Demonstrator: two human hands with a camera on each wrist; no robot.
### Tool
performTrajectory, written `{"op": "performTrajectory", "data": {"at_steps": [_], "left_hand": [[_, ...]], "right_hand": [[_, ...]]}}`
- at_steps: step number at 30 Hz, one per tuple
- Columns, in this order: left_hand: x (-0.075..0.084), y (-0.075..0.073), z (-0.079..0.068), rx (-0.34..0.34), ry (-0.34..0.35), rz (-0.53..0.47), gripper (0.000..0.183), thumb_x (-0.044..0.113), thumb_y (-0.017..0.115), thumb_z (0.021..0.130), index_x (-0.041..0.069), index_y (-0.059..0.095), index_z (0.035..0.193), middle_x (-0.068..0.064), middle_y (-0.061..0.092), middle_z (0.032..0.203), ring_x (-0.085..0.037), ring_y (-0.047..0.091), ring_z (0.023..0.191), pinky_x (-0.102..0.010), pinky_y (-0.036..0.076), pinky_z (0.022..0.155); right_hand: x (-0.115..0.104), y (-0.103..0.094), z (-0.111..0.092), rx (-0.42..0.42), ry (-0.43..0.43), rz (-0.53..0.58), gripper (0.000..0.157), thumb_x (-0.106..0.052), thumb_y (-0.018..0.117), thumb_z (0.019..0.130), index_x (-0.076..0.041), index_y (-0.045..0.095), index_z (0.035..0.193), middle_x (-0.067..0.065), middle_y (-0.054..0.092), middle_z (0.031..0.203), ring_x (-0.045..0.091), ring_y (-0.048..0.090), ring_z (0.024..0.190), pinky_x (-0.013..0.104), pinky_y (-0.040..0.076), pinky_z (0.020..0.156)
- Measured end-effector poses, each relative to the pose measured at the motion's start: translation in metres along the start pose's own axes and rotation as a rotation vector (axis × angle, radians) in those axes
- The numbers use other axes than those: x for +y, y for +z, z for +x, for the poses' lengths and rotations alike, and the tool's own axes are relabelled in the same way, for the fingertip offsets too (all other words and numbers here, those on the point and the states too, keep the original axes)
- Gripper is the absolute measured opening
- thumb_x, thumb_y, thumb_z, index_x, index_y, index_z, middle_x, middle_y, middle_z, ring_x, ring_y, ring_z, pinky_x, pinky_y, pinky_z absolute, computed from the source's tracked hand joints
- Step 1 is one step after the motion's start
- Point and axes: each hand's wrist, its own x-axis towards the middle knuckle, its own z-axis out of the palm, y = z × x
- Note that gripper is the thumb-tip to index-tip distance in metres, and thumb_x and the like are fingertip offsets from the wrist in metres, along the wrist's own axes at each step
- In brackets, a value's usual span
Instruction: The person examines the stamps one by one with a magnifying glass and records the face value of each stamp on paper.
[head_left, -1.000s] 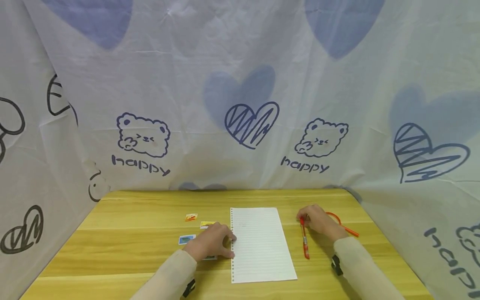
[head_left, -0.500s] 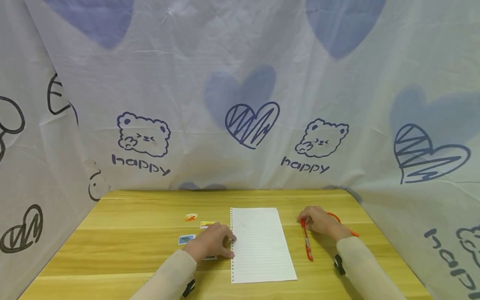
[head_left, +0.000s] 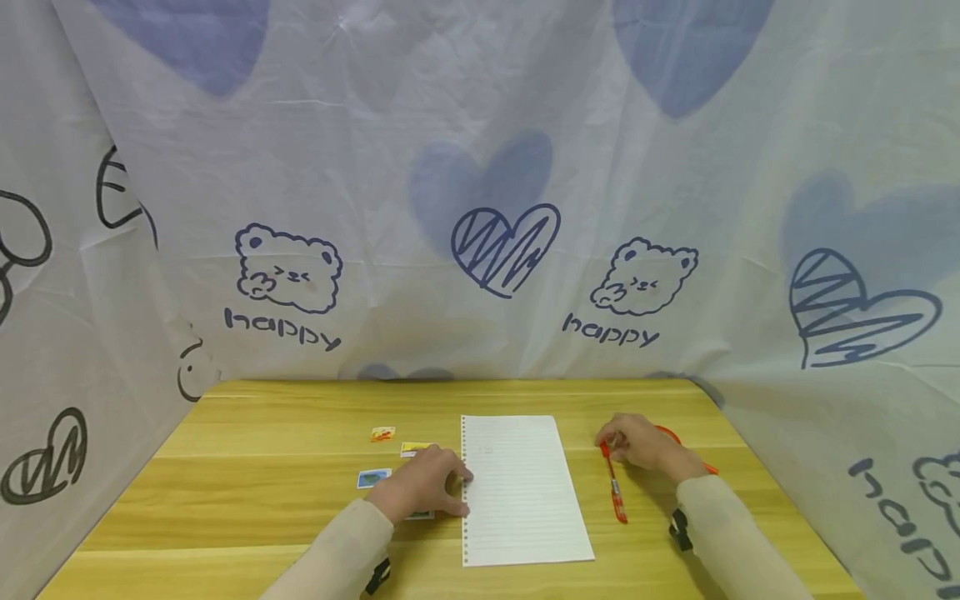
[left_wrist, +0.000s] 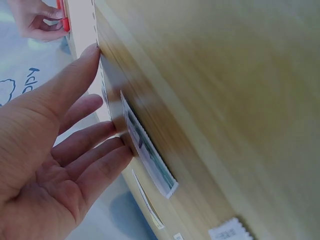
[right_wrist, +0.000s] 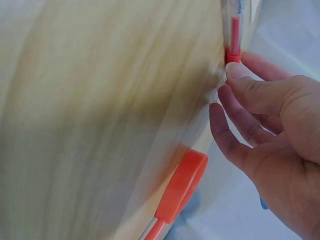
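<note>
A white sheet of lined paper [head_left: 525, 492], holes along its left edge, lies mid-table. My left hand [head_left: 426, 483] rests at that edge, thumb and fingertips apart and relaxed, holding nothing. In the left wrist view, a stamp [left_wrist: 150, 155] lies just beyond its fingertips. To the right of the paper, my right hand [head_left: 633, 440] pinches the upper end of a red pen [head_left: 615, 492] between thumb and index finger. The pen's other end points towards the front of the table. The remaining right fingers are loosely bent, as the right wrist view shows.
Several small stamps lie left of the paper, among them an orange one [head_left: 382, 434], a yellow one [head_left: 417, 448] and a blue one [head_left: 373, 478]. Behind the right hand lies an orange ring with a handle [right_wrist: 182, 185], like a magnifying glass. A printed curtain [head_left: 390, 267] surrounds the wooden table [head_left: 225, 500].
My right hand has shifted slightly to the right and nearer, and the pen's lower end has swung a little to the right. The left hand and the paper stay put.
</note>
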Motion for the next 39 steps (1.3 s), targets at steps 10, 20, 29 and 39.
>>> {"op": "performTrajectory", "data": {"at_steps": [10,20,29,39], "left_hand": [[0.003,-0.001,-0.001,-0.01,0.03,0.037,0.04,0.029,0.091,0.078,0.013,0.08,0.113,-0.005,0.077,0.119,-0.01,0.055,0.09,-0.031,0.049,0.082],[0.002,-0.015,-0.009,0.047,0.083,0.006,0.039,0.023,0.086,0.084,0.008,0.077,0.118,-0.008,0.075,0.125,-0.022,0.068,0.103,-0.038,0.056,0.094],[-0.016,-0.031,-0.029,0.079,0.078,-0.066,0.039,0.02,0.086,0.083,0.003,0.076,0.117,-0.013,0.076,0.122,-0.035,0.07,0.115,-0.051,0.057,0.099],[-0.034,-0.035,-0.051,0.085,0.032,-0.095,0.039,0.021,0.087,0.083,0.006,0.077,0.117,-0.008,0.077,0.116,-0.025,0.069,0.102,-0.044,0.059,0.09]], "right_hand": [[-0.001,-0.007,-0.003,0.11,0.108,0.068,0.023,0.001,0.07,0.093,0.001,0.073,0.116,0.019,0.075,0.111,0.026,0.067,0.093,0.039,0.057,0.081],[-0.004,-0.021,-0.011,0.188,0.129,0.056,0.02,0.0,0.065,0.096,0.002,0.073,0.115,0.022,0.075,0.109,0.026,0.069,0.091,0.036,0.057,0.078],[0.003,-0.026,-0.025,0.247,0.147,0.021,0.02,0.001,0.068,0.093,0.003,0.073,0.112,0.021,0.075,0.102,0.026,0.071,0.086,0.038,0.059,0.077],[0.008,-0.035,-0.047,0.24,0.242,0.017,0.017,-0.007,0.074,0.091,0.001,0.075,0.106,0.019,0.076,0.101,0.028,0.07,0.087,0.04,0.059,0.077]]}}
